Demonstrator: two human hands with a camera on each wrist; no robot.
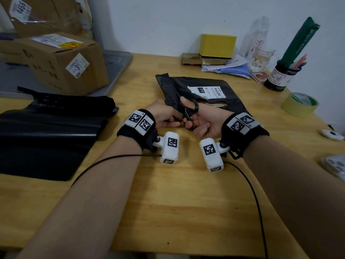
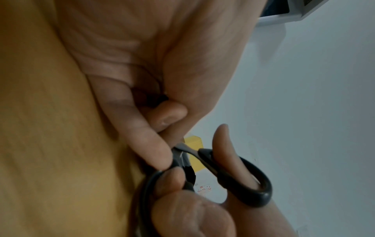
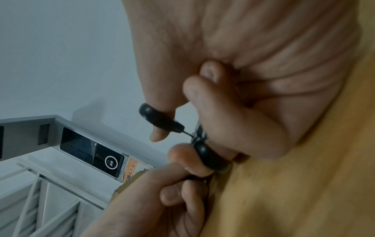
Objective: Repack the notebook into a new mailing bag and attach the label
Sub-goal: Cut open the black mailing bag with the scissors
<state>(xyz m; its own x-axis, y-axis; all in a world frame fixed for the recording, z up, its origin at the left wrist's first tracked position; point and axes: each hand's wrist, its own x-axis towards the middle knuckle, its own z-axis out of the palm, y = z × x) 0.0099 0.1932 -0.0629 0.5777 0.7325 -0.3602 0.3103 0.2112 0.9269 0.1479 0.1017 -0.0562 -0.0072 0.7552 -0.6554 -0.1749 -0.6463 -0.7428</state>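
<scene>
Opening the old bag (image 1: 203, 90): right hand (image 1: 201, 124) fingers looped through the scissors (image 1: 188, 111), left hand (image 1: 164, 116) pinching the bag edge; next, cut clear of the notebook.

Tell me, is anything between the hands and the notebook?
Yes. The notebook sits inside the torn black bag, showing only through a rip under the label. The right hand holds scissors at the bag's near left edge, where the left hand grips the plastic. The bag must open first.
</scene>
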